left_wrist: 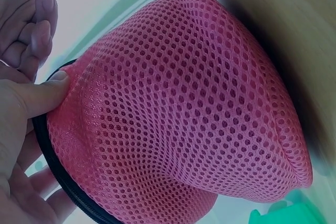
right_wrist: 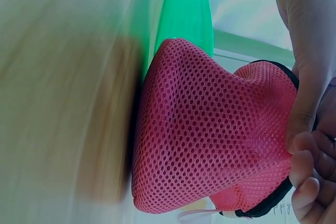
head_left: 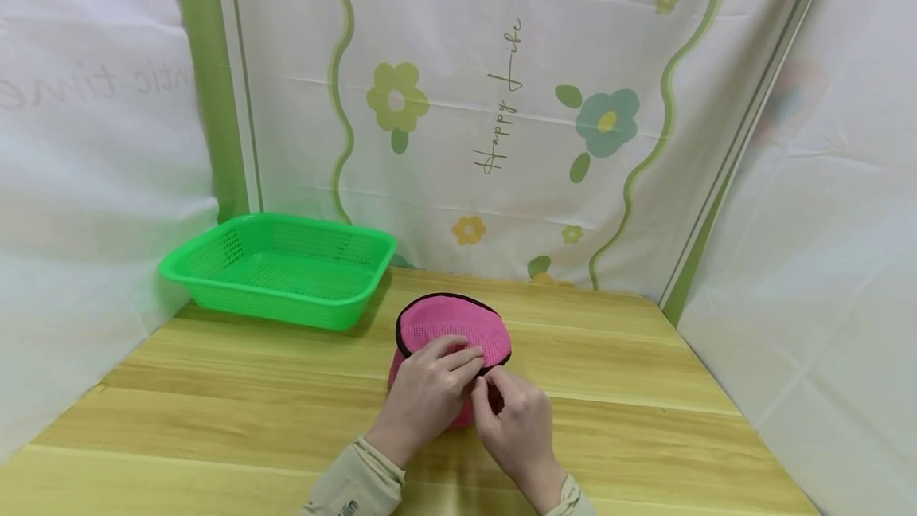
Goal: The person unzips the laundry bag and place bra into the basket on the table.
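Observation:
A pink mesh bag (head_left: 454,321) with a round top and black zipper trim (left_wrist: 52,153) stands on the wooden table. My left hand (head_left: 430,388) grips its near rim, fingers over the top and thumb (left_wrist: 39,98) pressed on the mesh side. Beside it, my right hand (head_left: 519,428) has thumb and forefinger pinched together at the zipper edge; the small part between those fingertips is hidden. In the right wrist view, the curled fingers of the right hand (right_wrist: 310,182) meet the rim close to the left thumb. A pale loop (right_wrist: 197,214) shows by the trim.
A green plastic basket (head_left: 286,305) with perforated sides stands at the back left of the table (head_left: 630,388). White flower-printed curtains (head_left: 458,102) enclose the table at the back and on both sides.

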Action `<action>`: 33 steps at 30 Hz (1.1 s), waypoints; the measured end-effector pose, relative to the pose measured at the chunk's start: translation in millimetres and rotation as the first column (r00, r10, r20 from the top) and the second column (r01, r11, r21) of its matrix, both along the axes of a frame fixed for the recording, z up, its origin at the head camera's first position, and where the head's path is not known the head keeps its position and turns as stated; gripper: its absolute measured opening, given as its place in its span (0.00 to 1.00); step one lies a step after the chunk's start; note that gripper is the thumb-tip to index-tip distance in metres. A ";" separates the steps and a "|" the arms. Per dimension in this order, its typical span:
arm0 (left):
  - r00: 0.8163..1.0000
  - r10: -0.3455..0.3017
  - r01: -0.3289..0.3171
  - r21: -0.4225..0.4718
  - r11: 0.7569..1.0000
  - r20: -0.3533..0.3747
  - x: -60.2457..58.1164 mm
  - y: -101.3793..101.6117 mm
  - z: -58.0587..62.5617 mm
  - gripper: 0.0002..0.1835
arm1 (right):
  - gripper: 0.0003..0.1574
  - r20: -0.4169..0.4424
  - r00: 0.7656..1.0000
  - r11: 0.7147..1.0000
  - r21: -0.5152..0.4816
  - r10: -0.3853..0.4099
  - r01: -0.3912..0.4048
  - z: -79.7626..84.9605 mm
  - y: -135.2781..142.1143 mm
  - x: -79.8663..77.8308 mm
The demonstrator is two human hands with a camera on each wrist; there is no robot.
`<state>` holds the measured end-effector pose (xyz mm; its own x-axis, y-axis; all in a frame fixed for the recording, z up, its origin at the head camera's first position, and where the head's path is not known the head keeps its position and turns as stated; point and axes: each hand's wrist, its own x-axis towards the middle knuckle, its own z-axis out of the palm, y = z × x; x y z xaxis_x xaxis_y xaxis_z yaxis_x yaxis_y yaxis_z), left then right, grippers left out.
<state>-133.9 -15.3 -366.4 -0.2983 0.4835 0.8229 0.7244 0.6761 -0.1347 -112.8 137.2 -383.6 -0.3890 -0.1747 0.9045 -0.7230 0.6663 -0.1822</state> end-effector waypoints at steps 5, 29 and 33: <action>1.000 0.007 -0.007 0.005 1.000 0.000 0.0 0.7 -0.3 0.13 | 0.15 -0.017 1.000 1.000 -0.011 -0.013 0.013 0.1 0.5 -0.9; 0.999 0.032 -0.032 -0.028 0.999 -0.014 0.9 1.7 2.7 0.12 | 0.14 0.043 0.992 0.990 -0.075 -0.118 0.121 2.9 6.2 -1.0; 1.000 0.029 -0.028 -0.025 0.999 0.003 1.8 1.6 3.8 0.11 | 0.14 0.060 0.989 0.986 -0.090 -0.138 0.143 2.8 6.5 -1.4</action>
<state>-132.1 -13.7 -362.6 -0.3147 0.4950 0.8099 0.7053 0.6930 -0.1494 -114.2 143.7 -380.8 -0.4516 -0.0304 0.8917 -0.6113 0.7385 -0.2845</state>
